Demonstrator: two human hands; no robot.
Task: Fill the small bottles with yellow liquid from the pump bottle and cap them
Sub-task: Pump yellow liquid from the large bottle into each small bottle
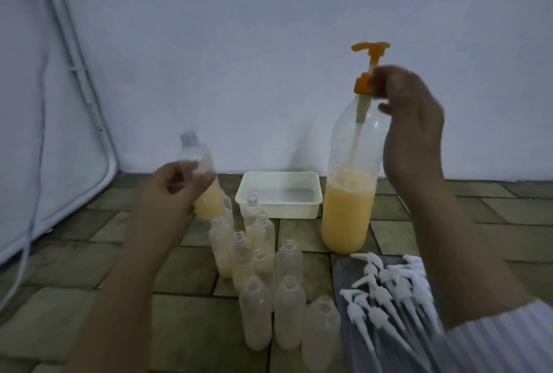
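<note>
A tall clear pump bottle, about half full of yellow liquid, stands right of centre with its orange pump head raised. My right hand grips the orange collar at its neck. My left hand holds a small bottle in the air, tilted, with yellow liquid in its lower part and an open mouth. Several small open bottles stand clustered on the floor below, some with a little yellow liquid, others looking empty. White pump caps lie heaped on a dark tray at the lower right.
A white rectangular plastic tub sits behind the small bottles, left of the pump bottle. The floor is brown tile. A pale wall rises behind, and a white padded panel with a cable leans at the left.
</note>
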